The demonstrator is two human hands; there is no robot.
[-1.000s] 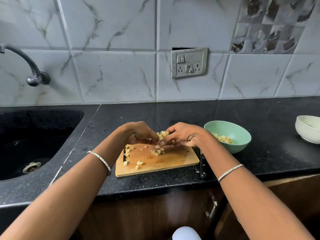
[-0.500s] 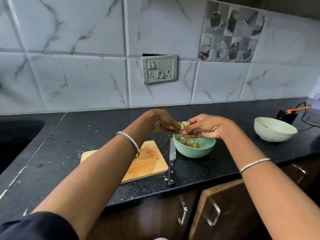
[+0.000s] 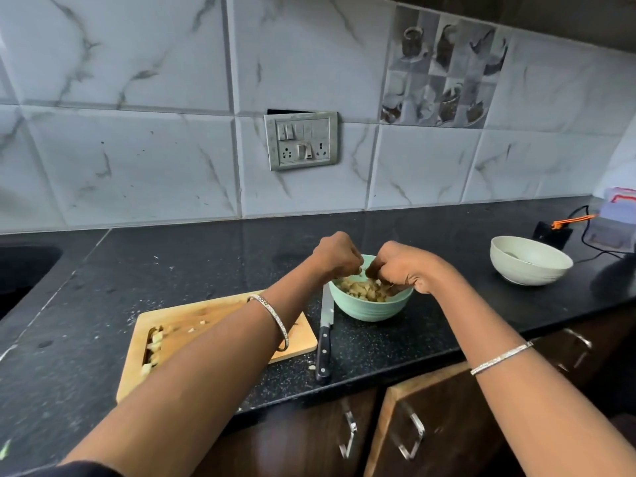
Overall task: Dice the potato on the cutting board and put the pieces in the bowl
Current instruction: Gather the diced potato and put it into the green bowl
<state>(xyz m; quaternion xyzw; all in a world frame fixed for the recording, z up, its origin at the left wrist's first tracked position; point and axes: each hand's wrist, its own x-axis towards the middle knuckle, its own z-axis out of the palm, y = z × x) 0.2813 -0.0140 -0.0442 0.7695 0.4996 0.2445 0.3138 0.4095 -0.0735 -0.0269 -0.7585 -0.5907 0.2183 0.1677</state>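
Head camera looks down on a person's two hands gathered over the green bowl [image 3: 371,309], which sits on the black table [image 3: 447,325] just right of the cutting board [image 3: 213,315]. The left hand [image 3: 339,254] and right hand [image 3: 406,266] hang side by side above the rim with fingers bunched and pointing down, a pose that suits dropping a scooped load straight in. Whether either grips any potato cannot be told; a pale speck shows at the left fingertips. Most of the potato cubes [image 3: 361,291] are heaped inside the bowl, while a few stray cubes [image 3: 155,342] lie along the board's left edge, apparently awaiting another scoop. The knife [image 3: 325,335] lies flat between board and bowl, out of the way. A white bowl [image 3: 530,261] stands well apart at right.
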